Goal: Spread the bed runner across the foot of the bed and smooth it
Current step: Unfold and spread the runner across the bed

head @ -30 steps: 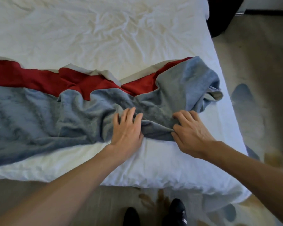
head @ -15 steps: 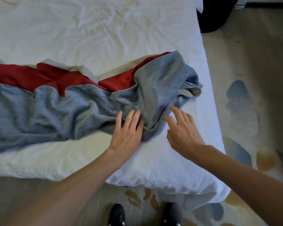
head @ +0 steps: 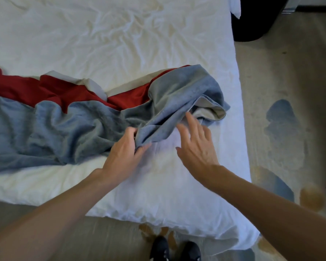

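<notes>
left hand (head: pixel 123 153) pinching rumpled bed runner (head: pixel 64 127), right hand (head: pixel 196 146) spread

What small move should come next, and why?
Probably the right hand grips the bunched end of the bed runner and draws it toward the bed's right edge: that end lies folded, beige underside showing, while the left hand pinches the near edge.

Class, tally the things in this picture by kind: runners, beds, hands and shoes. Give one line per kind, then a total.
runner: 1
bed: 1
hands: 2, the left hand and the right hand
shoes: 2, the left shoe and the right shoe
Total: 6
</notes>
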### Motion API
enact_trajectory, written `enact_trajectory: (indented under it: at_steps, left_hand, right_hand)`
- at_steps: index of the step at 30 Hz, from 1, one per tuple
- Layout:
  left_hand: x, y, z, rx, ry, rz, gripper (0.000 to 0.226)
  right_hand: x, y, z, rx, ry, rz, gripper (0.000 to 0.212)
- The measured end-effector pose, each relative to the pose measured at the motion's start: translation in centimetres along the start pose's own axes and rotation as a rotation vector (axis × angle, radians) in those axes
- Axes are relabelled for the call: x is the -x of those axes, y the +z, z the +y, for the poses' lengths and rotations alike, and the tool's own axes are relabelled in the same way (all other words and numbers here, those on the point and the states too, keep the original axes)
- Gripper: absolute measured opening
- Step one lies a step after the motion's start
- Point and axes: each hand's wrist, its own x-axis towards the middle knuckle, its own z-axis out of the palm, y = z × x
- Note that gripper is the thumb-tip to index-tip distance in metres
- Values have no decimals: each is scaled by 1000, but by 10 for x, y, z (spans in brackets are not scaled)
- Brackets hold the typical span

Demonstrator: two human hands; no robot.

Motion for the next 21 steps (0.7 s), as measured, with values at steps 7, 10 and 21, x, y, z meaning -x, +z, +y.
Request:
enact_trajectory:
  at_steps: [7, 10, 21]
  left_hand:
    - [4, 2, -4, 33, -69, -44, 36]
    - [7, 7, 6, -87, -63, -74, 48]
    - [29, 31, 39, -581, 232, 178, 24]
  right_hand:
    - [-30, -2, -11, 43, -18, 144, 71]
    - [-31, -2, -8, 47, -135, 195, 52]
    - [0, -4, 16, 77, -437, 272, 29]
